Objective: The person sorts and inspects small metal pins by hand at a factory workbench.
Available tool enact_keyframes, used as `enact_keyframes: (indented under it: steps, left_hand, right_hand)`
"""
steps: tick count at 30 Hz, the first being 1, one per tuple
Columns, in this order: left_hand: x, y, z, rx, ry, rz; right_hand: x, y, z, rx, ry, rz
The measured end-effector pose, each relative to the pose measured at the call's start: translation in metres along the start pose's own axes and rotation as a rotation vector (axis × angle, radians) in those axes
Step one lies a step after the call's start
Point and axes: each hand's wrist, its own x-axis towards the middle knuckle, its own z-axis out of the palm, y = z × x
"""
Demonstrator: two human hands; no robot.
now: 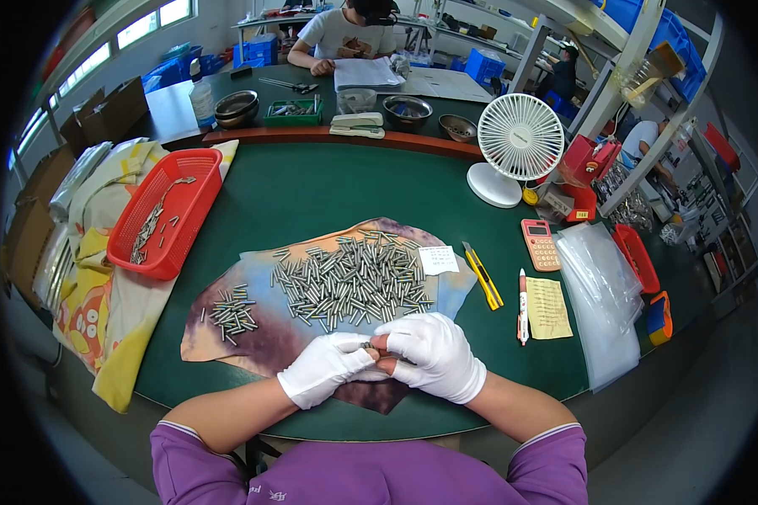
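Workshop with a green bench (312, 194), seen from above the worker's hands. I read both gloved hands as meeting at the near edge of a mottled cloth (253, 337): the left hand (324, 370) and right hand (434, 353) have their fingertips pinched together on a small metal pin (367, 345), which shows only as a dark tip between the gloves, so its long axis cannot be told. The large heap of pins (354, 282) lies at twelve o'clock from this grip, just beyond the fingertips and about equally near either hand. A smaller pile of pins (232, 313) lies at ten o'clock, nearer the left hand. A red basket (189, 168) sits farther out, also at ten o'clock.
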Motion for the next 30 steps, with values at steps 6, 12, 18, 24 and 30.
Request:
enact_keyframes:
  steps: [6,12,18,24,30]
  left_hand:
    - [0.001,-0.007,-0.002,0.064,-0.047,0.059]
    - [-0.005,0.004,0.008,0.226,0.076,0.055]
    - [-0.001,0.005,0.005,0.366,0.170,0.172]
    - [-0.004,0.003,0.008,0.309,0.144,0.236]
    - [-0.002,-0.002,0.005,0.456,0.112,0.361]
  right_hand:
    - [-0.003,-0.001,0.001,-0.030,-0.012,0.000]
    - [-0.003,-0.001,0.003,0.032,0.046,0.014]
    - [-0.010,0.006,-0.002,0.033,0.060,0.054]
    - [-0.013,0.009,-0.002,0.077,0.072,0.073]
    - [-0.012,0.007,-0.003,0.064,0.078,0.110]
